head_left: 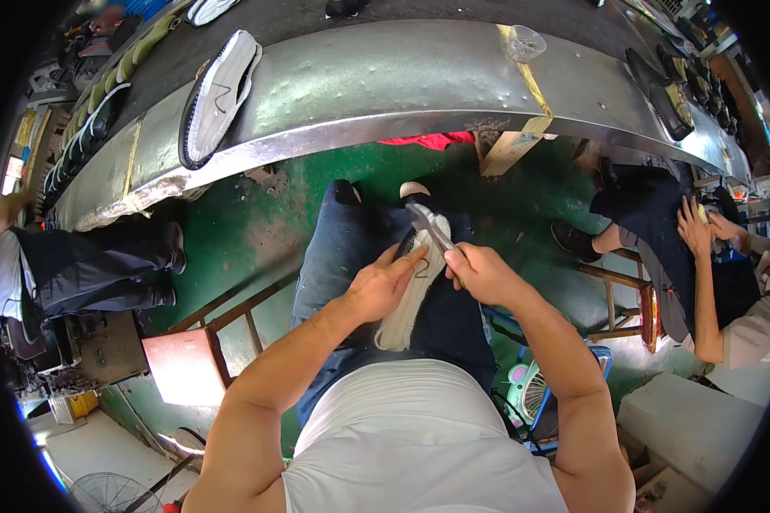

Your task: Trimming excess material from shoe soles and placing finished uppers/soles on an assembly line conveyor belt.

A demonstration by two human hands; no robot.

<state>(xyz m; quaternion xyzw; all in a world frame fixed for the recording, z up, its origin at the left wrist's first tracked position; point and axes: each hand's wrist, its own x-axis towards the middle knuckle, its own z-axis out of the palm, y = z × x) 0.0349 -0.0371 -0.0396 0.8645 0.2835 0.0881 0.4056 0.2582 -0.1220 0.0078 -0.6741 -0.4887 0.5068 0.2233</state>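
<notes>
A pale shoe [411,299] lies sole up across my lap, its toe end away from me, with a dark curved mark on the sole. My left hand [382,286] grips its left side, with fingers reaching over onto the sole. In my closed right hand [481,272] is a metal hand tool that looks like pincers [434,229]. The tool's head lies over the far end of the shoe, and motion blurs it. I cannot tell whether its jaws touch the shoe.
Ahead runs a metal-edged workbench [385,73] bearing a similar pale shoe [220,103], dark shoes [659,94] and a clear plastic cup [524,43]. Co-workers sit at left and right. A red-topped stool [184,363] stands at left, a green fan [529,389] by my right side.
</notes>
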